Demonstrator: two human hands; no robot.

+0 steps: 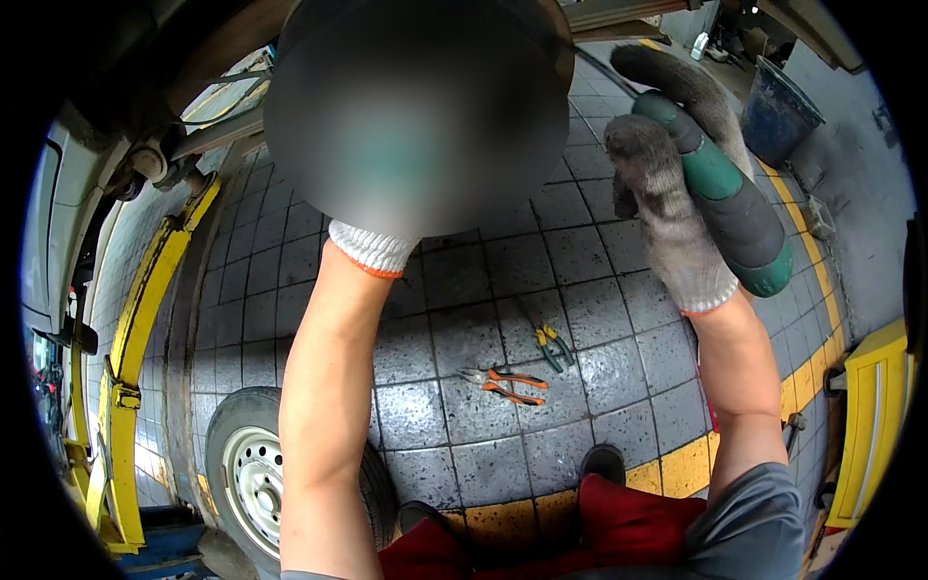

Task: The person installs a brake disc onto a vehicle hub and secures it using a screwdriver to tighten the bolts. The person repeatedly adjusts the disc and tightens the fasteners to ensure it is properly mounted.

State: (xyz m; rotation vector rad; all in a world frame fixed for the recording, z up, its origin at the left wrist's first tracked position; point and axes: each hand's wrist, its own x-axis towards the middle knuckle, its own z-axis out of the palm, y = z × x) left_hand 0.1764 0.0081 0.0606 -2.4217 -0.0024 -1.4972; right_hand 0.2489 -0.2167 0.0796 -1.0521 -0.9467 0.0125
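Observation:
My right hand [667, 198], in a soiled knit glove, grips a screwdriver [720, 179] by its thick green and black handle. Its thin dark shaft runs up and left toward a round, rust-brown rimmed part [558, 43] under the raised vehicle. The shaft's tip is hidden behind a blurred patch. My left hand reaches up into that patch. Only the white, orange-edged cuff of the left glove [372, 248] shows clearly; its fingers, and anything in them, cannot be made out. A dim green smear shows within the blur.
On the grey tiled floor lie orange-handled pliers [507, 383] and smaller yellow-and-green pliers [554, 348]. A wheel [253, 478] is at lower left, beside a yellow lift arm [135, 348]. A dark bucket [778, 111] stands at far right, a yellow cabinet [870, 425] at near right.

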